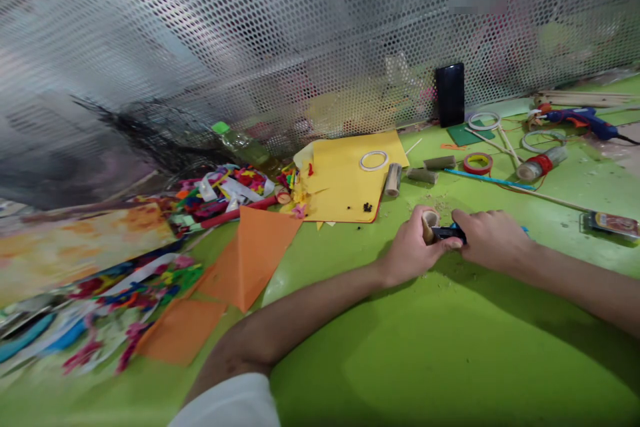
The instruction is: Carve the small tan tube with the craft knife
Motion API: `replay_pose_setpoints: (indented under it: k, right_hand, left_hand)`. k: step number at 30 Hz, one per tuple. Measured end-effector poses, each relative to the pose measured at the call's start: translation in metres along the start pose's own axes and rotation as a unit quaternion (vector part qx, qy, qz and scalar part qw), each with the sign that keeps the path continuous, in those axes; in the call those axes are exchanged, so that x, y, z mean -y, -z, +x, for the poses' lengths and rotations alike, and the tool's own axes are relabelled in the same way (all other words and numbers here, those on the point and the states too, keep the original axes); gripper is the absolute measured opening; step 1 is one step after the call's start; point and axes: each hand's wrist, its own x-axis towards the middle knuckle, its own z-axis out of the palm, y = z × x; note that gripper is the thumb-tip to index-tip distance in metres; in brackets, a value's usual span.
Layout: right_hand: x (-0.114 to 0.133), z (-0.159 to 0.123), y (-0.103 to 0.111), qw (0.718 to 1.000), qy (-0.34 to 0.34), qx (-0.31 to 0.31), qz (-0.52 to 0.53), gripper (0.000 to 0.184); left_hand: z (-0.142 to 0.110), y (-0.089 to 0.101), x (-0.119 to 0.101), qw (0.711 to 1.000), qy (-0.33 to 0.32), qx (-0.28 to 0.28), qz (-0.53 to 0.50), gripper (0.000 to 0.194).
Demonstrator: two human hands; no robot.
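My left hand (413,244) is closed around a short, light-brown round wooden piece (429,219), its pale cut end facing up. My right hand (493,234) grips a blue-and-black utility knife (445,233), whose dark front end meets the wooden piece beside my left thumb. Most of the knife's body is hidden by my fingers. Fine shavings (430,206) lie scattered on the green table around both hands. Beyond them rest several short wooden pieces, among them an upright-leaning one (393,179) and a grey-brown one (423,176).
Yellow sheets (345,180) and orange paper (265,247) lie left of my hands. Craft scraps (150,300) pile up farther left. Right and behind are a red tape roll (477,163), a blue glue gun (585,120), and a black phone (451,94) against the perforated metal panel (300,34).
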Motion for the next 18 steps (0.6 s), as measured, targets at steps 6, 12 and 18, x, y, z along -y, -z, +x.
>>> replay_pose_setpoints:
  k: [6,12,18]
  right_hand:
    - [0.0,0.001,-0.003,1.0,-0.005,-0.009,0.001,0.027]
    - [0.0,0.002,-0.003,1.0,-0.013,-0.01,-0.006,0.026]
    - [0.0,0.002,-0.003,1.0,-0.025,-0.005,0.0,0.025]
  left_hand:
    - [0.001,0.0,-0.002,1.0,0.013,-0.014,-0.003,0.061]
    - [0.001,0.0,-0.008,0.998,0.032,-0.005,-0.045,0.06]
    - [0.001,0.0,-0.011,0.997,0.05,-0.02,-0.059,0.06]
